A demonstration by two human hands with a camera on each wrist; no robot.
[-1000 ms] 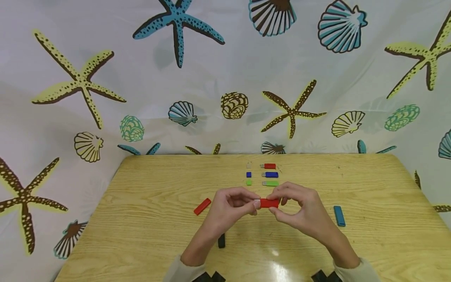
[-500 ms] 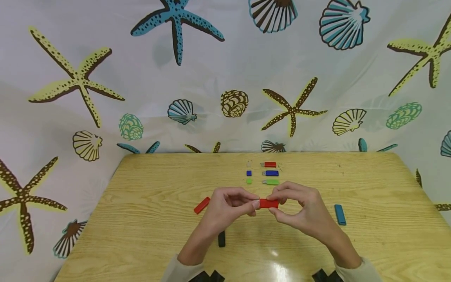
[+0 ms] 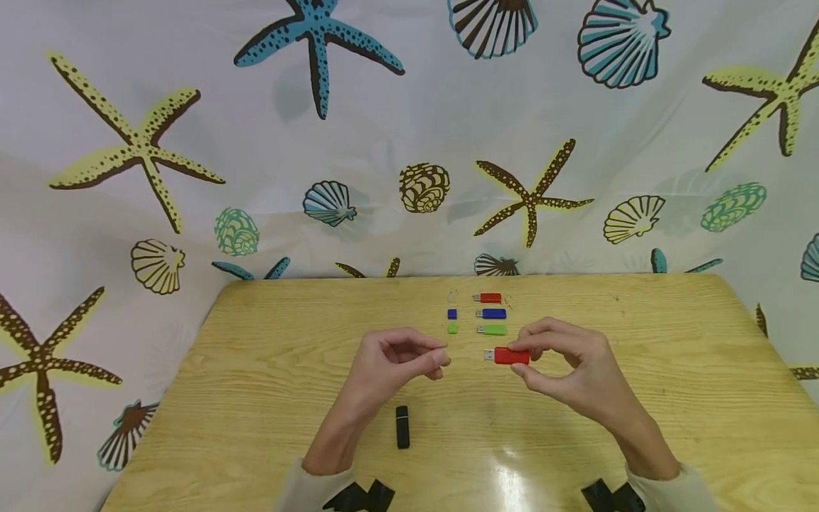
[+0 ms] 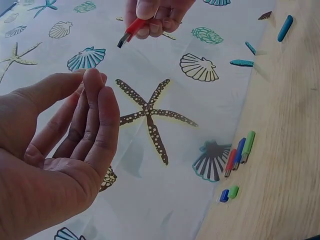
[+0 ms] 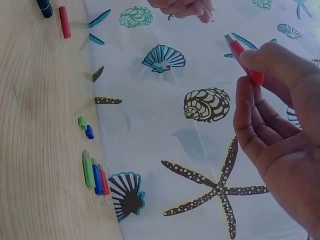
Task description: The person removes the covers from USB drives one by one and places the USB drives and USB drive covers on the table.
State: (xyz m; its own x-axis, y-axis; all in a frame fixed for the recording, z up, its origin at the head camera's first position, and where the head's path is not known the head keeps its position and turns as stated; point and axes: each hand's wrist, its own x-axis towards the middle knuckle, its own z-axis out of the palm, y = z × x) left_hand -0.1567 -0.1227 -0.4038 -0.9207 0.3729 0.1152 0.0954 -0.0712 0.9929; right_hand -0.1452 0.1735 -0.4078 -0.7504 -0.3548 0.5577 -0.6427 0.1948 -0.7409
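My right hand [image 3: 572, 359] pinches a red USB stick [image 3: 512, 355] between thumb and fingers, its metal plug bare and pointing left. Across from it, my left hand [image 3: 399, 363] has thumb and fingertips pressed together, pinching what seems to be a small clear cap, mostly hidden by the fingers. A gap separates the plug from the left fingertips. In the right wrist view the same red USB stick [image 5: 245, 62] shows tilted, plug up.
Uncapped red [image 3: 490, 298], blue [image 3: 494, 313] and green USB sticks [image 3: 495, 330] lie in a column at the back. Left of them are a clear cap [image 3: 452, 296], a blue cap [image 3: 452, 313] and a green cap [image 3: 452, 329]. A black USB stick [image 3: 402, 427] lies nearer; another red stick [image 5: 65, 22] and a teal one [image 4: 285, 28] lie at the sides.
My hands have drawn apart, the left going left and the right going right with the red USB stick. Its metal plug has come into sight.
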